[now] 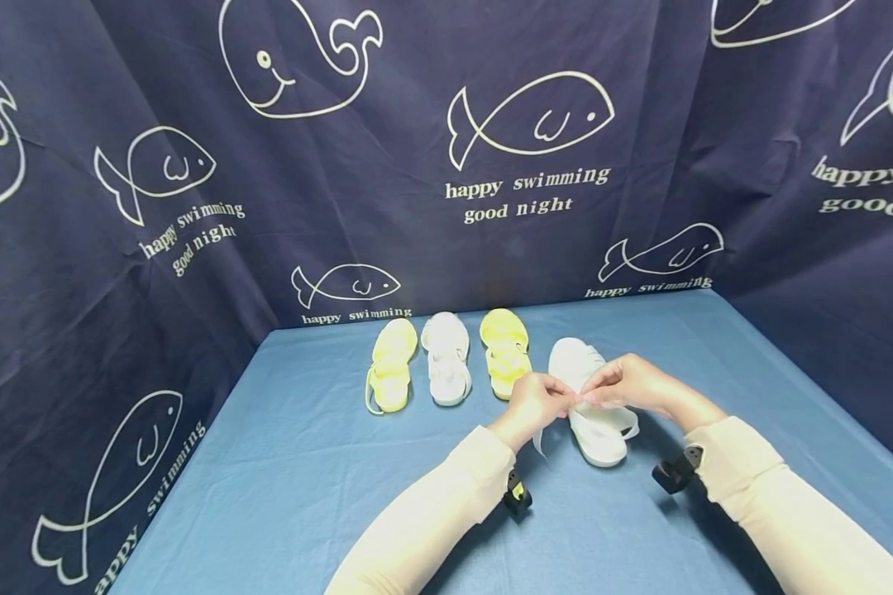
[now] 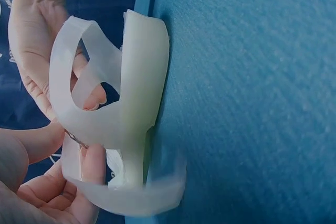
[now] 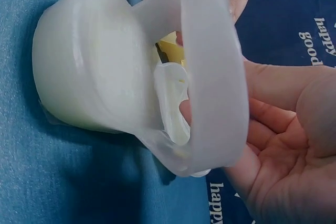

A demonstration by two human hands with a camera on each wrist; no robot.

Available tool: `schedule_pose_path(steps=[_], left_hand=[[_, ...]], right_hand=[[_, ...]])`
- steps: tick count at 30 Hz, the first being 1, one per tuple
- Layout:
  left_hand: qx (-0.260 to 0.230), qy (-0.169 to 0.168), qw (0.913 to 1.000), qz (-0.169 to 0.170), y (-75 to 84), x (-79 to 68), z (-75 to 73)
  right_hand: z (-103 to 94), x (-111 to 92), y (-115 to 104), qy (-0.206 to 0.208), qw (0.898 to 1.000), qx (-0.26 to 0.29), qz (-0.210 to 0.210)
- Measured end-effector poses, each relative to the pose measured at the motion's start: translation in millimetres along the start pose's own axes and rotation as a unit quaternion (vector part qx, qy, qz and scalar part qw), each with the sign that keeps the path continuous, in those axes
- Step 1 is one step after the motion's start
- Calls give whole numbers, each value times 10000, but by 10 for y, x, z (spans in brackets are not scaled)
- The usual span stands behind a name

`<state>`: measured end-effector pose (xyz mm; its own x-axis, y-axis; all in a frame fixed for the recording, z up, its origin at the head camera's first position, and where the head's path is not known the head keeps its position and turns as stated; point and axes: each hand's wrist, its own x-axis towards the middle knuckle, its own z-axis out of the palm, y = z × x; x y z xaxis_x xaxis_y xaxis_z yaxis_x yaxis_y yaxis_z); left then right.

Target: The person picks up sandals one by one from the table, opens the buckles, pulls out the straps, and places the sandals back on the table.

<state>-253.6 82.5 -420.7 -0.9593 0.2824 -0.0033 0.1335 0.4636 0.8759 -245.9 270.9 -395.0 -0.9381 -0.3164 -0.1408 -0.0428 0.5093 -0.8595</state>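
Note:
A translucent white sandal lies on the blue cloth at the right, its heel end towards me. My left hand pinches its strap between thumb and fingers, beside a small metal piece. From the other side, my right hand grips the same strap area, its fingertips meeting the left hand's over the middle of the sandal. In the right wrist view, the fingers of this hand reach behind a wide strap. A loose strap end hangs to the left of the sandal.
To the left stand a yellow sandal, a white sandal and another yellow sandal in a row near the back edge. A dark blue curtain with fish drawings rises behind the table and along both sides.

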Motion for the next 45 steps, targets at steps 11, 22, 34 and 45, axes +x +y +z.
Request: schedule_pose_path(steps=[11,22,34,45], left_hand=[[171,50,9995,251,-28,0,-31],[27,-22,9997,228,-77,-18,-26],[149,28,9993,333,-71,-14,-38],[199,225,9993,234,-46,-22,-13]], right_hand=[[-27,-39,-69,133,9978,-595,-252],[-32,-54,8,258,9983,-469,-211],[-37,-55,50,261,9992,-41,-294],[-68,-33,106,326,9985,-174,-398]])
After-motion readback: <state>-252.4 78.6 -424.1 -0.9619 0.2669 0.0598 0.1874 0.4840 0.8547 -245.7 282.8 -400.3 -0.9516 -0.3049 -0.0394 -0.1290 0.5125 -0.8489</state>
